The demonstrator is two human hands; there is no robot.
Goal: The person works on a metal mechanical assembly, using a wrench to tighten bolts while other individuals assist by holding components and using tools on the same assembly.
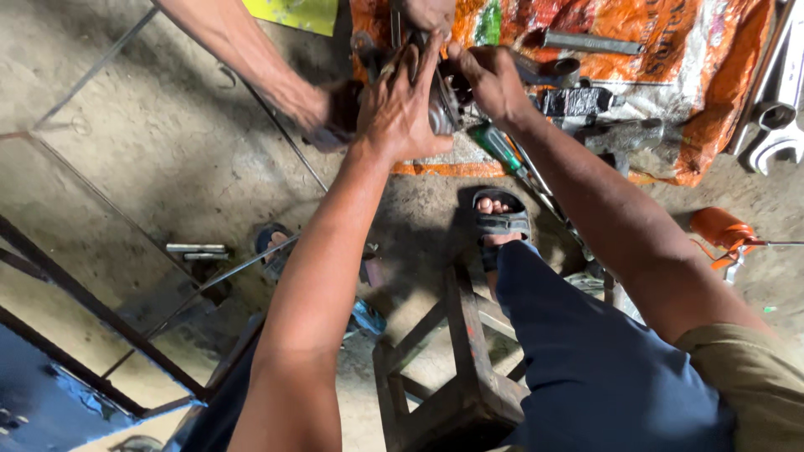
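Pressing flat with fingers spread, the left hand (400, 105) is laid on a greasy metal part (442, 107). The part's far edge is gripped by the right hand (494, 82), fingers curled. Another person's hand (322, 107) is seen just left; an orange sack (670, 59) lies beyond.

Left hand (400, 109) flat on greasy metal part (442, 107), right hand (492, 82) gripping it, over orange sack (670, 50).

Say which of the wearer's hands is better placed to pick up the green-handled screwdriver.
Right, probably. The right hand is nearer the green-handled screwdriver, which lies just below its wrist. The left hand lies spread flat over the metal part.
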